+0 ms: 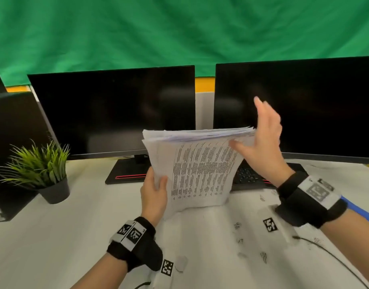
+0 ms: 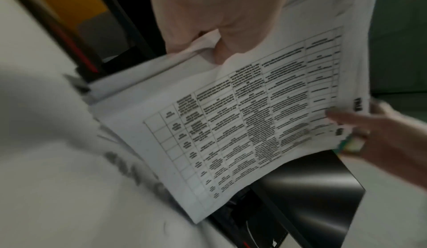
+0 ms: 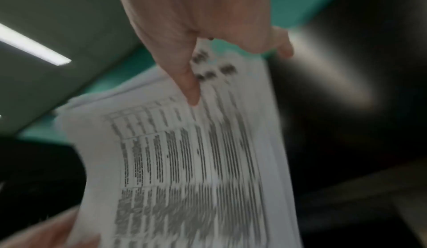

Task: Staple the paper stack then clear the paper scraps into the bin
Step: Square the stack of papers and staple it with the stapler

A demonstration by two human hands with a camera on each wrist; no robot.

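The paper stack (image 1: 197, 170), printed with tables, stands upright with its lower edge on the white table (image 1: 54, 243) in front of two monitors. My left hand (image 1: 155, 189) grips its lower left edge, thumb on the front page. My right hand (image 1: 260, 138) is at the top right corner, where its thumb (image 3: 191, 91) lies on the front page (image 3: 184, 169) and the straight fingers rise behind the stack. Small paper scraps (image 1: 237, 226) lie scattered on the table to the right of the stack. No bin shows in any view. The left wrist view shows the sheets (image 2: 242, 124) bent and fanned.
Two dark monitors (image 1: 116, 111) stand behind, with a black keyboard (image 1: 248, 176) under the right one. A potted plant (image 1: 39, 170) and a black tower (image 1: 14, 142) are at the left. A white oblong object with a marker (image 1: 271, 225) and a black cable (image 1: 325, 253) lie at the right.
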